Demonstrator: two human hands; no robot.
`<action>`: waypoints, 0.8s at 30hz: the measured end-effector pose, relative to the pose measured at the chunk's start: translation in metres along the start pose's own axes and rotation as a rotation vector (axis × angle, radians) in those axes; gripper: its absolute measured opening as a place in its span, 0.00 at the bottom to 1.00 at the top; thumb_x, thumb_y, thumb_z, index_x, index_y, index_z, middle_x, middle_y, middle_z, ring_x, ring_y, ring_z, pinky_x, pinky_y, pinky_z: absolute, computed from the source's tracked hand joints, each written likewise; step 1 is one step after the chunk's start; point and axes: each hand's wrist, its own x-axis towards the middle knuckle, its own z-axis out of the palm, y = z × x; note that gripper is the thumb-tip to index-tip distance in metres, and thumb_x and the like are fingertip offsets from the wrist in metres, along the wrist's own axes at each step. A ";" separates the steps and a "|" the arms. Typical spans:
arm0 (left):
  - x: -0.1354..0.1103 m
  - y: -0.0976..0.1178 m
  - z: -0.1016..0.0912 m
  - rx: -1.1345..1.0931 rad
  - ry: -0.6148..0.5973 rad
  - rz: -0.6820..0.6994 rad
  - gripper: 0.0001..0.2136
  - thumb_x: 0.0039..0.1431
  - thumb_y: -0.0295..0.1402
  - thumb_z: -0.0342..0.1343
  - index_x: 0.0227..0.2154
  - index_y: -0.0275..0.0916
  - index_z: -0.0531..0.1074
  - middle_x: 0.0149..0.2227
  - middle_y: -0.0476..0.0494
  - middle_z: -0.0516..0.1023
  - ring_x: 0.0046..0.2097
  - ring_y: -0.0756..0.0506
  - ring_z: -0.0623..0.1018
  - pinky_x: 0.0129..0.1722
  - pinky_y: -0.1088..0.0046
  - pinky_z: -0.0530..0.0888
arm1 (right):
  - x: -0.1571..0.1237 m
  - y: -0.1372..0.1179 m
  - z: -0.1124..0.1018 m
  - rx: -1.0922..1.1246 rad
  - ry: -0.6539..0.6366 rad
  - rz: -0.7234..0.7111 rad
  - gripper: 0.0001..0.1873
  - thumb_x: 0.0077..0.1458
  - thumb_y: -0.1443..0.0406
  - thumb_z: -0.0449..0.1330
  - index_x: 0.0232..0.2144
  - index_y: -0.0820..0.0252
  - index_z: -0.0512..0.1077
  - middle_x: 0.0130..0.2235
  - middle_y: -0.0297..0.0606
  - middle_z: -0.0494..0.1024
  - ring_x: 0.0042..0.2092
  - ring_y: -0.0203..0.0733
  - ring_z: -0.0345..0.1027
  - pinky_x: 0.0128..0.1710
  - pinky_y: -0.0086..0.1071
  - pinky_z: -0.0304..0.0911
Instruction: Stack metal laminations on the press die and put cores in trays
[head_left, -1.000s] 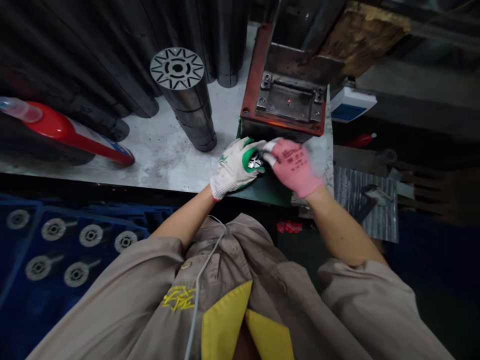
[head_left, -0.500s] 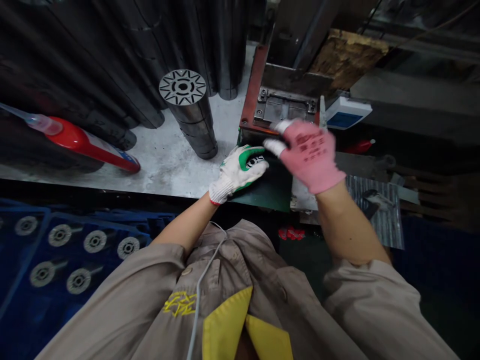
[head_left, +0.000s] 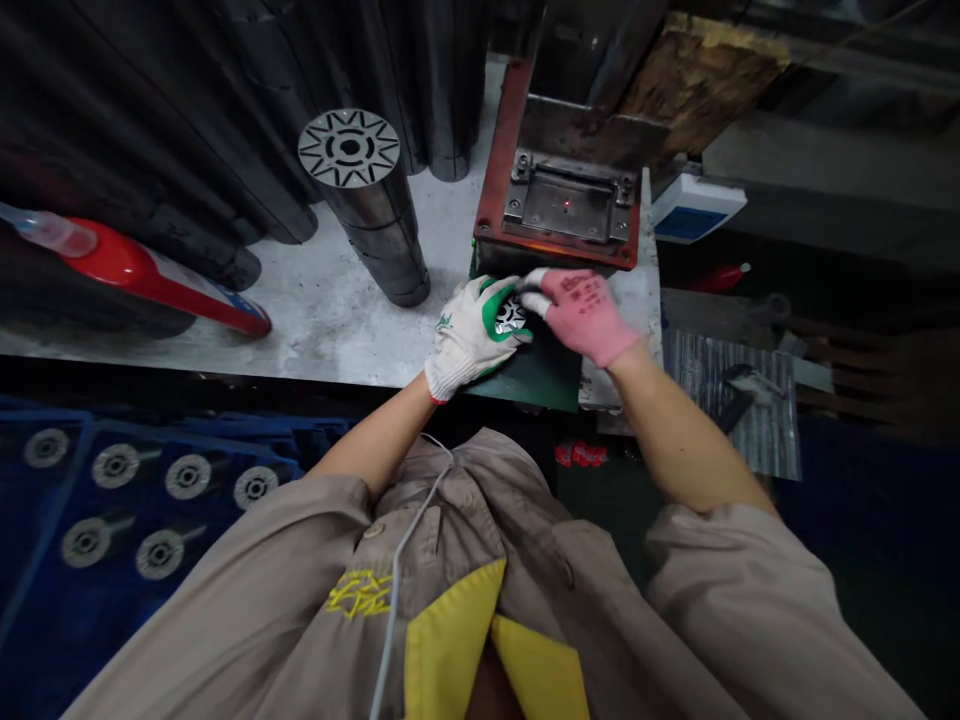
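Observation:
My left hand, in a white and green glove, is wrapped round a small slotted metal rotor core held end-up on a green pad at the bench edge. My right hand, in a pink glove, has its fingers pinched at the top of that core. What the pinch holds is too small to see. Both hands sit just in front of a red-framed metal fixture with a small red light on its plate.
A tall stack of slotted rotor laminations stands on the grey bench, with dark cylinders behind. A red squeeze bottle lies at left. Blue trays with several rotors sit low left. A white and blue box is at right.
My right hand had risen toward the fixture plate half a second ago and has come back down to the rotor core. My left hand has kept its grip in place.

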 end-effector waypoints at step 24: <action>-0.001 -0.008 -0.004 -0.034 -0.038 0.111 0.39 0.62 0.57 0.64 0.69 0.38 0.69 0.67 0.34 0.73 0.70 0.30 0.71 0.72 0.48 0.68 | -0.013 -0.010 0.010 -0.100 0.009 -0.041 0.20 0.74 0.64 0.49 0.57 0.62 0.76 0.54 0.49 0.83 0.54 0.53 0.75 0.50 0.41 0.65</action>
